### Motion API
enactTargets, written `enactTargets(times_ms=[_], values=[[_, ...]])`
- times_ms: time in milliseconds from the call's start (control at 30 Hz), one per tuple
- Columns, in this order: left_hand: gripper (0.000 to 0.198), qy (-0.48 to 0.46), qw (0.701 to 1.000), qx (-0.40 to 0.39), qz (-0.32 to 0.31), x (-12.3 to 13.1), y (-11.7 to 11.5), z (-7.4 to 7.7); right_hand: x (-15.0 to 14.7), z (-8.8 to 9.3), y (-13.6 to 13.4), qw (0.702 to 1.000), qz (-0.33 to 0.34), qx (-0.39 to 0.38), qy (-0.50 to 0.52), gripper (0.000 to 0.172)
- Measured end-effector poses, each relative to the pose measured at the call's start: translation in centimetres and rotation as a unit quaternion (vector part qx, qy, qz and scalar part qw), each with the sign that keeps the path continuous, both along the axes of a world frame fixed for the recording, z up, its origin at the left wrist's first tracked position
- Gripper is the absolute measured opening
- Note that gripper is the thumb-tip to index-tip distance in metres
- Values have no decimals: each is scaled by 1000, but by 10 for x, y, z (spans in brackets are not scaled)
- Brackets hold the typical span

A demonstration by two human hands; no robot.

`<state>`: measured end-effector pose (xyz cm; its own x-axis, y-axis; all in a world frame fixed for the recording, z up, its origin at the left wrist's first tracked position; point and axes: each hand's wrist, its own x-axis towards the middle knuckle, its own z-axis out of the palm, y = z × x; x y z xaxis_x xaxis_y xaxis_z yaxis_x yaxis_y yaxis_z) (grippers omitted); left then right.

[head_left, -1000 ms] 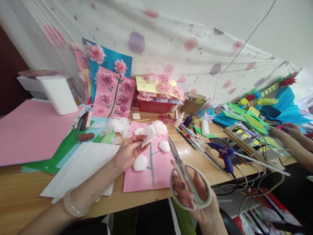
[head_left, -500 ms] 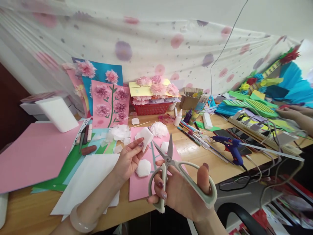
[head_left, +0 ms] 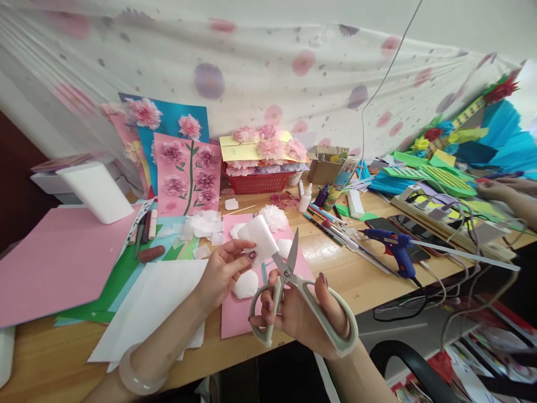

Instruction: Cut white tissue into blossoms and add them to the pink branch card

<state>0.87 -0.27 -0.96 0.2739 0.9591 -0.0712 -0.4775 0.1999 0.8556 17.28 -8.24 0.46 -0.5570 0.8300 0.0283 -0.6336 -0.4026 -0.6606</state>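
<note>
My left hand pinches a folded white tissue piece and holds it above a pink card on the wooden table. My right hand grips grey-handled scissors. Their blades are spread, and the tissue's lower edge sits right at the open blades. On the pink card lie a rounded white tissue piece, a fringed white tissue flower and a painted grey-green stem. A pale bangle circles my left wrist.
White sheet, green and large pink papers lie left. Tissue scraps, a red basket and flower cards stand behind. A blue glue gun, phones, pens and cables crowd the right. Another person's hands work far right.
My right hand turned the scissors upright, opened the blades and brought them to the tissue. My left hand moved the tissue right to meet them. The view shifted slightly.
</note>
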Motion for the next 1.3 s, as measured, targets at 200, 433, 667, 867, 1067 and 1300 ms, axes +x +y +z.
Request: enactTargets(times_ms=[200, 433, 667, 867, 1067, 1300], values=[[18, 93, 993, 67, -22, -3, -3, 1, 3, -2, 1, 999, -11, 26, -20, 52], [34, 92, 994, 56, -37, -4, -4, 0, 1, -9, 1, 999, -41, -5, 8, 49], [48, 61, 997, 34, -16, -2, -7, 0, -4, -12, 1, 998, -63, -23, 21, 47], [46, 59, 998, 35, -17, -4, -3, 2, -7, -17, 3, 997, -63, -32, 5, 47], [43, 58, 997, 37, -27, -5, -1, 2, -5, -28, 4, 997, -67, -35, -24, 49], [36, 76, 995, 63, -30, -4, -1, 3, 2, -27, 5, 999, -37, -32, 19, 71]])
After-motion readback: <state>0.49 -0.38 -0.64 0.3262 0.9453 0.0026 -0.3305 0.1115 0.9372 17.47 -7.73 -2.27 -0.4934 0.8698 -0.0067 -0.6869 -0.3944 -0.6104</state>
